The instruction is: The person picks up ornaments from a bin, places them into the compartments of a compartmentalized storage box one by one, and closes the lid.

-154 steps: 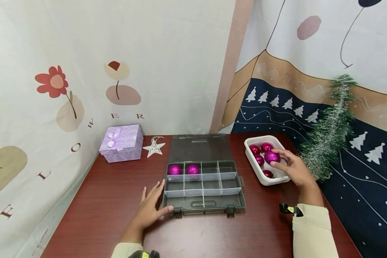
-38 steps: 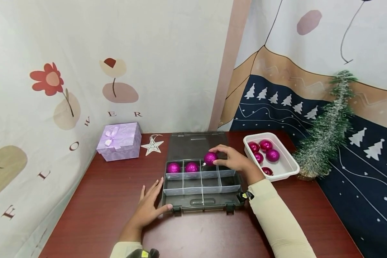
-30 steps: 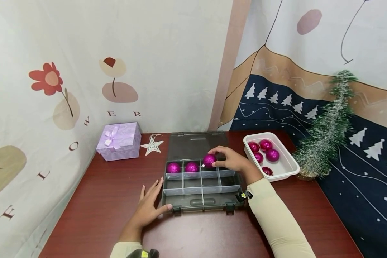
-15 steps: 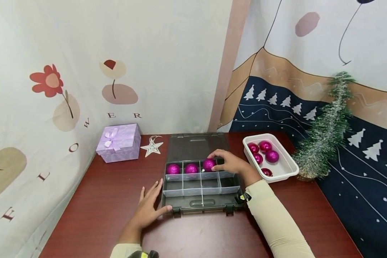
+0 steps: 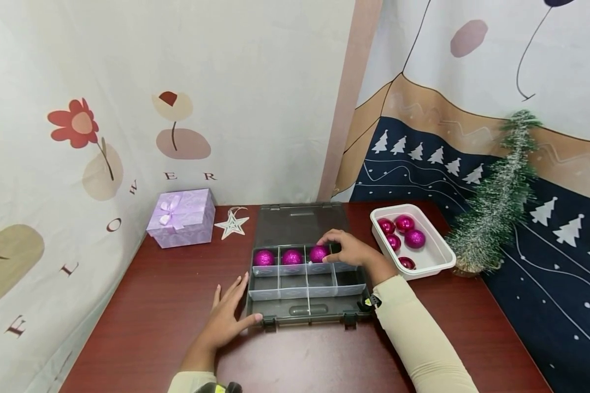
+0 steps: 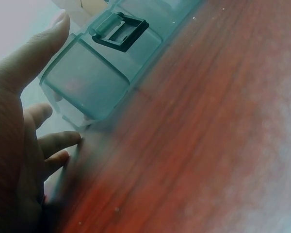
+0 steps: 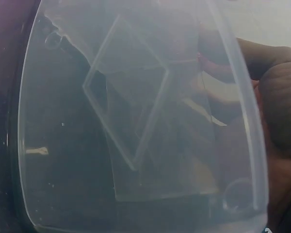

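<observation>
A grey see-through divided box (image 5: 283,309) lies with its lid laid back. Two glittery magenta balls, one at the far left (image 5: 264,258) and one beside it (image 5: 292,257), sit in the back row. In the third back compartment my right hand (image 5: 350,251) pinches another glittery ball (image 5: 317,254). A clear divider (image 7: 131,107) covers most of the right wrist view, with part of the right hand (image 7: 283,102) behind it. My left hand (image 5: 224,320) rests with spread fingers at the box's front left corner, its thumb by the latch side; the left wrist view shows that hand (image 6: 24,121) beside the box (image 6: 87,80).
Right of the box stands a white tray (image 5: 440,267) with several magenta and red balls. A small frosted tree (image 5: 496,213) stands behind it at the right. At the back left are a lilac gift box (image 5: 187,221) and a white star (image 5: 232,224).
The right hand has carried a glittery ball from the white tray to the divided box and lowered it into the third back compartment. The left hand stays at the box's corner.
</observation>
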Motion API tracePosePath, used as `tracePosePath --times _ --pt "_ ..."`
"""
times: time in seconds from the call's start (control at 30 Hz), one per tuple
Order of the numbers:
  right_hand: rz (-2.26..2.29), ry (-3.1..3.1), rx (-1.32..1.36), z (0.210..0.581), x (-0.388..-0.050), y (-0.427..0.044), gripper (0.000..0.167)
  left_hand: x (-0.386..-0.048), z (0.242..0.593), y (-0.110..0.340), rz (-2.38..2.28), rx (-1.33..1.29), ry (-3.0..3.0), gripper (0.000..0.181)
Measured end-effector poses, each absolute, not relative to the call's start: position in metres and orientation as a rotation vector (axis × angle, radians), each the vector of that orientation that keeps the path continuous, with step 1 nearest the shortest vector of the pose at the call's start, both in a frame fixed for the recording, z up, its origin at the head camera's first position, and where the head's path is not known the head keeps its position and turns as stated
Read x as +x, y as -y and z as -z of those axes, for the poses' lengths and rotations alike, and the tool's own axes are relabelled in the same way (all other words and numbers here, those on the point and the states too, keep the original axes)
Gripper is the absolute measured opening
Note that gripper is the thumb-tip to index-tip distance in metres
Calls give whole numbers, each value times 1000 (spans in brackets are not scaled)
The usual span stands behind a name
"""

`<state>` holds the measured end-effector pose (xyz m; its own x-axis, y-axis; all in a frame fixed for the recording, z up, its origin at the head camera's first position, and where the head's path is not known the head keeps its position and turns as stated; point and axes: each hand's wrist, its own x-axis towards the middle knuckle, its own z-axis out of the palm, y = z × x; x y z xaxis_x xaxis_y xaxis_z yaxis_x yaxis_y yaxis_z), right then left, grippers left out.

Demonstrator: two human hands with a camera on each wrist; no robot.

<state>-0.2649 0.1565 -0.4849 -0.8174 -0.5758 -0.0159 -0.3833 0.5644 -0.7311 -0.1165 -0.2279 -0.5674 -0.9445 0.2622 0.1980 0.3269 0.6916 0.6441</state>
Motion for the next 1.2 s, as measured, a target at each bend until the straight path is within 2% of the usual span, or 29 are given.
tracePosePath --times 0.47,0.73,1.2 --pt "1138 -2558 -778 475 -260 -160 46 -116 567 228 1087 -505 2803 108" --pt "1232 -2612 -820 463 -256 -171 43 -117 567 228 1095 -507 2789 108" --pt "1423 -2620 -582 445 -241 -209 52 -116 565 228 1088 -509 2787 108"
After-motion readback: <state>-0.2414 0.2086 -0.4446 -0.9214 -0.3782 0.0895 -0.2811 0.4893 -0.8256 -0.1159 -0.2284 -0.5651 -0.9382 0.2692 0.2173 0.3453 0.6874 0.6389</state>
